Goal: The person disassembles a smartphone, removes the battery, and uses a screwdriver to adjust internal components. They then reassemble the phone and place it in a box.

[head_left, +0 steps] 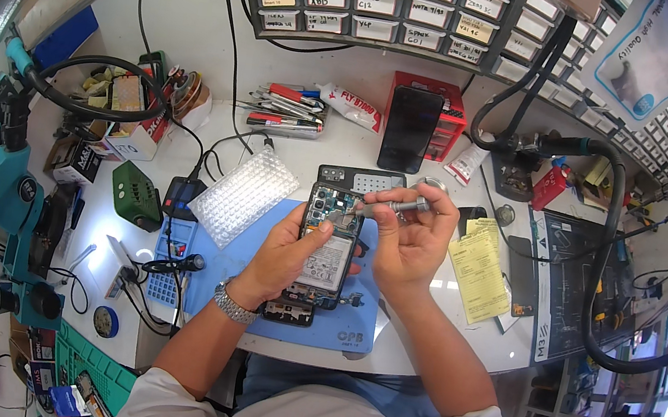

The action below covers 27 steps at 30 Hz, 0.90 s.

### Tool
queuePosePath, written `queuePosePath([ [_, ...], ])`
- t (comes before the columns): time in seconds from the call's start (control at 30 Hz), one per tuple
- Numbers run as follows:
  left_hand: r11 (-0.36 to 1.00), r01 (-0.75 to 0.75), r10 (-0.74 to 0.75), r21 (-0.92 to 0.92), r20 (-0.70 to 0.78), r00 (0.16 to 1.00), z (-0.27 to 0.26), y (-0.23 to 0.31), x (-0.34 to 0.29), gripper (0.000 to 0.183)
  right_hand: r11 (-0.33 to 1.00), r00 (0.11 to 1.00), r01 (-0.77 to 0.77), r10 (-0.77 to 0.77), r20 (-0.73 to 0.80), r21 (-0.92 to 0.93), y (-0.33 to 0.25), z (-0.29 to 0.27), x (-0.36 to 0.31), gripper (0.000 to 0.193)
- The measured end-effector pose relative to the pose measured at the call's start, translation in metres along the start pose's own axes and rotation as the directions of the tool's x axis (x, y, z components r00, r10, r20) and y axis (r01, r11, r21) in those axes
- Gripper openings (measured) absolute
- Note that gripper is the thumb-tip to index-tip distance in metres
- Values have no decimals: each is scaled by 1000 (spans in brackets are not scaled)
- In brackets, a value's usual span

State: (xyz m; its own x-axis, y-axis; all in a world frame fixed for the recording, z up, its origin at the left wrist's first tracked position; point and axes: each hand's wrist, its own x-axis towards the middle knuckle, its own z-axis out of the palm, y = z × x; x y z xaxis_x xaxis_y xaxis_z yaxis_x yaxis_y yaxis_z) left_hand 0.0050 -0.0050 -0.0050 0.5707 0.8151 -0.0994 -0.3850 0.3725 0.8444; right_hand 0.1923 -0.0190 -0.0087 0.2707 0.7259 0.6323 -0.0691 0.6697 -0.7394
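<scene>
An opened smartphone (pixel 326 263) with bare circuit boards and a pale battery lies in my left hand (pixel 283 254). The left fingers wrap round its edges and the thumb rests on its inside. My right hand (pixel 417 242) grips a grey metal screwdriver (pixel 394 208) between thumb and fingers, its working end over the upper board. The exact shape of its tip is hard to make out. Under the phone is a blue work mat (pixel 233 288). A black tray with a perforated pale panel (pixel 370 184) sits just behind the phone.
Bubble wrap (pixel 246 194) lies left of the phone. A dark phone (pixel 410 130) leans against a red drawer box (pixel 448 122) behind. Yellow paper slips (pixel 480 272) lie right. A teal microscope arm (pixel 8 188) stands far left; a thick black hose (pixel 598 271) loops at right.
</scene>
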Motion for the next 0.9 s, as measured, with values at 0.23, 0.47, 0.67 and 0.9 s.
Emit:
queuePosePath([
  [0.23,988,-6,15,152,-59,998,-6,-11,0,42,1000,995,-8,6,96,19,4,7,-12,60],
  [0.47,974,16,-7,225,-41,999,-8,-12,-1,40,999,993,-37,36,109,8,7,8,-17,62],
  [0.67,982,-3,7,189,-21,1000,-6,-13,-2,40,1000,994,-24,25,108,-8,9,7,-18,61],
  [0.9,983,21,-20,183,-3,1000,-8,-11,-1,49,998,998,-48,46,52,37,8,11,-19,60],
])
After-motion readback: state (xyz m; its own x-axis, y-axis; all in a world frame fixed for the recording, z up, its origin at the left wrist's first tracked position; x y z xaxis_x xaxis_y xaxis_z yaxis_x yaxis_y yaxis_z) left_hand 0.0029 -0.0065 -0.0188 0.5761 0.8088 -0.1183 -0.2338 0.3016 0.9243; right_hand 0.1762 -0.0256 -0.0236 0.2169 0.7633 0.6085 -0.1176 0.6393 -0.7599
